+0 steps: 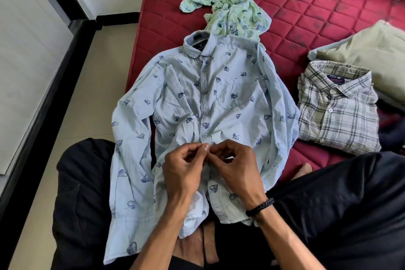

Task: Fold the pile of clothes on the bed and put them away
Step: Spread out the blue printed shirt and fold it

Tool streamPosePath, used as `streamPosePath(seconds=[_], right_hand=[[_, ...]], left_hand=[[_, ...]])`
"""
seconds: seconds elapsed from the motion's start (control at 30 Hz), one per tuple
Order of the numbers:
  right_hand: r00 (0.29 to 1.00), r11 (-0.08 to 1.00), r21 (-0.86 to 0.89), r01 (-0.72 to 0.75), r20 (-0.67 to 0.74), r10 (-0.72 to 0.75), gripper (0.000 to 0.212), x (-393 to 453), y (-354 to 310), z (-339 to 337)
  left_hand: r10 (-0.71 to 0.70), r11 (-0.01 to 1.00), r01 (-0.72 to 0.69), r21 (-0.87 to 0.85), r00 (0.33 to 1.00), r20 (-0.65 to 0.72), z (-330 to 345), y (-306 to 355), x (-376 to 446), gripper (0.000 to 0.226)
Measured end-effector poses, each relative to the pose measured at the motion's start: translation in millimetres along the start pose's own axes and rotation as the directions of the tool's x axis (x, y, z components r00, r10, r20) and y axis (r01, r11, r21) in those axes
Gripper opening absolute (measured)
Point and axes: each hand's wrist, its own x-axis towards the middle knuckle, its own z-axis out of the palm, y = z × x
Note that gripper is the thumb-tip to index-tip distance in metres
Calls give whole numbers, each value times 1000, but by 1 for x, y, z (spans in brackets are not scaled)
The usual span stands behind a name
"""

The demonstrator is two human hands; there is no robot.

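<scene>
So both hands meet at frame centre-bottom, left hand [184,166] and right hand [234,164] each pinching the shirt [219,98] placket at a button. The placket runs straight up-frame from the fingertips toward the collar; neither hand's nearer.

A light blue shirt [219,98] with a dark leaf print lies face up on the red quilted mattress [317,2], its collar away from the person. The left hand [186,166] and the right hand [234,164] meet at the button strip near the bottom of the shirt, and the fingers of both pinch the cloth there. The right wrist wears a black braided bracelet [260,206]. A crumpled green flowered garment [230,13] lies just beyond the collar. A folded checked shirt [337,107] rests on the right, touching a pale pillow [372,50].
</scene>
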Motion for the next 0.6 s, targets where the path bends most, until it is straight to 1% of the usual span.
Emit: streamPosePath(seconds=[0.1, 0.23, 0.37, 0.47, 0.6], right_hand=[[1000, 999, 36, -11, 22, 10, 12, 0, -1, 0], [998, 998, 70, -6, 60, 1, 8, 0, -3, 0], [998, 997, 77, -2, 61, -3, 7, 1, -1, 0], [999, 999, 40, 24, 30, -25, 9, 0, 2, 1], [999, 1000, 18, 25, -25, -25, 9, 0, 3, 1]], left_hand=[[-26, 994, 24, -105, 1000, -16, -1, 2, 1, 10], [-46, 975, 37, -221, 998, -36, -1, 7, 3, 14], [-98, 951, 86, -298, 995, -26, -1, 11, 2, 14], [-103, 951, 96, -292, 995, -7, -2, 11, 2, 10], [-44, 980, 46, -195, 999, 14, -1, 8, 3, 10]])
